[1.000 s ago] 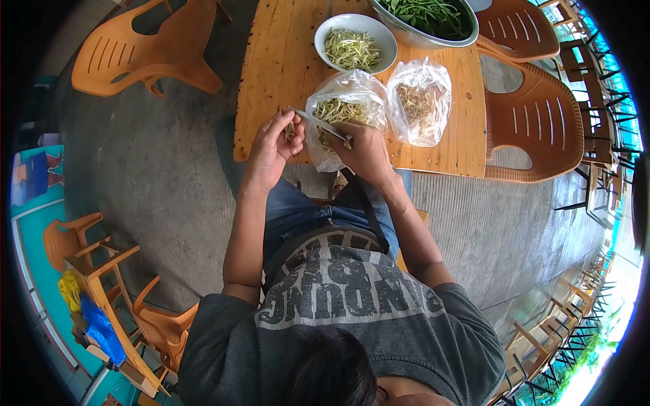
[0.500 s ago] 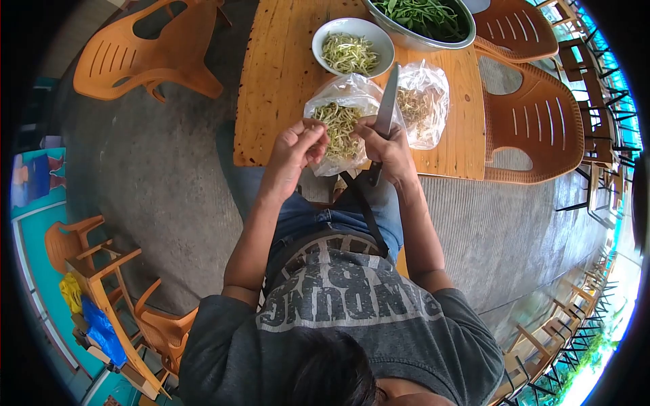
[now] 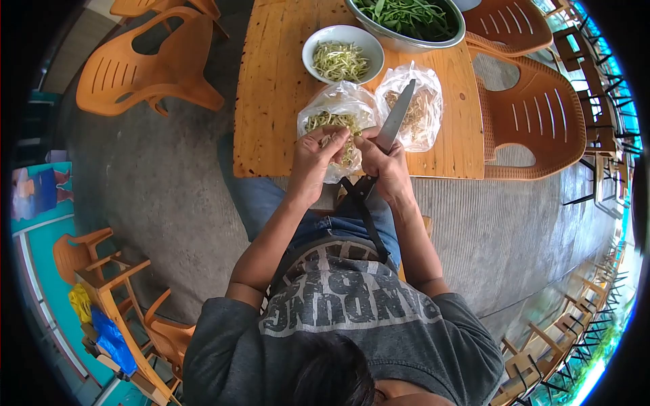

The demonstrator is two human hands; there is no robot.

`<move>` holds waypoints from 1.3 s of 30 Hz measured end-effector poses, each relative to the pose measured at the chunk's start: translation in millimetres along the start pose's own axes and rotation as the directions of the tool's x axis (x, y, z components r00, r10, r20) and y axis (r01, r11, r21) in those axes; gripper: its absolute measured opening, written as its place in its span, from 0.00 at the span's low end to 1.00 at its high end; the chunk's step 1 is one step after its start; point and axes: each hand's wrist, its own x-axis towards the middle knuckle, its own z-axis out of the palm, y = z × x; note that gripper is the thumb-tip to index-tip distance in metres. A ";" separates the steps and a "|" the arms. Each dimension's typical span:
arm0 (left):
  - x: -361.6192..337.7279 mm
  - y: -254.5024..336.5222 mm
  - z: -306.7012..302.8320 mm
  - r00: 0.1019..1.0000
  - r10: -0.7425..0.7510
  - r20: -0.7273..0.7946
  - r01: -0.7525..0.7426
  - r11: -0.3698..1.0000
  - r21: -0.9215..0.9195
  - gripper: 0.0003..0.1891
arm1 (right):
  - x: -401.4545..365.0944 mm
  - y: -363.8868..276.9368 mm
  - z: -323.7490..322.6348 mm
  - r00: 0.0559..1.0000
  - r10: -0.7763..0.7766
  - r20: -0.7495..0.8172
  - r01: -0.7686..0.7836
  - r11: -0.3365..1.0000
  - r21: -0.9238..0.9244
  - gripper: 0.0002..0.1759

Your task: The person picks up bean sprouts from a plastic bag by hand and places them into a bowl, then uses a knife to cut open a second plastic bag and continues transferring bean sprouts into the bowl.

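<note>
My right hand [image 3: 387, 169] grips a knife [image 3: 398, 116] by its black handle, the blade pointing up and away from me over the table. Close to it, my left hand [image 3: 314, 162] is closed in a pinch above the bag, with a pale bean sprout at the fingertips, partly hidden. Below both hands, a clear plastic bag [image 3: 342, 98] of bean sprouts [image 3: 325, 122] lies open at the table's near edge. A second clear bag [image 3: 428, 135] with brownish, stringy scraps sits to the right, partly behind the blade. Beyond, a white bowl [image 3: 311, 57] holds paler bean sprouts [image 3: 340, 61].
A large metal bowl [image 3: 406, 44] of green leafy stems stands at the back of the wooden table [image 3: 267, 101]. Orange plastic chairs [image 3: 145, 74] stand to the left and brown ones [image 3: 538, 122] to the right. A strap [image 3: 369, 220] hangs across my lap.
My left hand has moved right and slightly down, bringing its fingertips close to the right hand's. The knife has tilted further to the right. The whole view has shifted slightly.
</note>
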 end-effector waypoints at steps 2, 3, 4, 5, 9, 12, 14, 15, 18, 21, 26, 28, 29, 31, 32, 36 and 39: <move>5.6 0.0 5.7 1.000 -0.016 0.015 0.016 1.000 -0.001 0.07 | -3.5 -2.8 -4.5 0.997 -0.078 -0.018 0.076 0.991 -0.112 0.11; 8.8 1.4 8.5 0.999 -0.030 0.036 0.029 0.999 0.015 0.07 | -4.8 -4.9 -8.5 0.989 -0.146 -0.022 0.140 0.974 -0.177 0.12; 12.3 2.8 11.3 0.997 -0.044 0.056 0.043 0.999 0.032 0.07 | -6.5 -9.7 -13.7 0.985 -0.171 -0.022 0.164 0.968 -0.188 0.13; 16.8 3.9 13.1 0.994 -0.067 0.086 0.063 0.997 0.047 0.06 | -8.4 -14.8 -18.5 0.980 -0.196 -0.021 0.188 0.962 -0.198 0.15; 33.4 7.2 27.5 0.973 -0.155 0.171 0.135 0.983 0.122 0.05 | -15.7 -45.4 -44.3 0.984 -0.158 0.076 0.173 0.952 -0.251 0.21; 48.5 4.0 33.5 0.948 -0.180 0.263 0.136 0.975 0.178 0.05 | -14.8 -54.8 -55.4 0.961 -0.197 0.192 0.257 0.890 -0.375 0.24; 55.3 3.1 36.8 0.929 -0.213 0.302 0.139 0.959 0.247 0.06 | -15.5 -56.5 -60.0 0.961 -0.193 0.200 0.258 0.884 -0.390 0.24; 57.1 3.0 37.7 0.921 -0.230 0.316 0.141 0.949 0.280 0.06 | -16.0 -56.3 -61.7 0.961 -0.186 0.206 0.256 0.881 -0.397 0.24; 60.9 3.4 39.9 0.882 -0.296 0.367 0.161 0.921 0.356 0.08 | -13.8 -48.9 -69.9 0.960 -0.211 0.183 0.268 0.884 -0.383 0.22; 62.1 0.9 41.3 0.868 -0.318 0.382 0.189 0.922 0.339 0.08 | -13.6 -44.2 -74.6 0.958 -0.235 0.166 0.281 0.886 -0.368 0.21; 58.6 -2.8 45.5 0.874 -0.354 0.332 0.248 0.914 0.320 0.08 | -14.1 -41.9 -80.3 0.980 -0.161 0.115 0.188 0.938 -0.292 0.20; 61.3 -6.0 43.1 0.876 -0.346 0.336 0.237 0.916 0.324 0.08 | -14.0 -40.2 -81.1 0.984 -0.140 0.111 0.165 0.947 -0.274 0.20; 62.6 -6.6 42.4 0.877 -0.342 0.337 0.236 0.918 0.319 0.08 | -13.8 -39.7 -80.3 0.983 -0.145 0.116 0.172 0.948 -0.268 0.20; 64.8 -7.6 40.7 0.880 -0.327 0.344 0.218 0.923 0.318 0.07 | -13.2 -38.0 -78.5 0.980 -0.158 0.119 0.186 0.943 -0.275 0.20; 65.6 -8.0 39.8 0.882 -0.315 0.351 0.203 0.925 0.321 0.07 | -13.0 -36.8 -77.4 0.979 -0.166 0.116 0.193 0.938 -0.289 0.20; 64.7 -7.7 39.8 0.904 -0.272 0.331 0.160 0.931 0.329 0.05 | -10.9 -35.1 -71.0 0.966 -0.233 0.113 0.259 0.897 -0.359 0.20; 64.3 -7.2 38.1 0.904 -0.256 0.342 0.136 0.931 0.338 0.04 | -9.8 -34.3 -70.1 0.973 -0.203 0.114 0.231 0.898 -0.374 0.20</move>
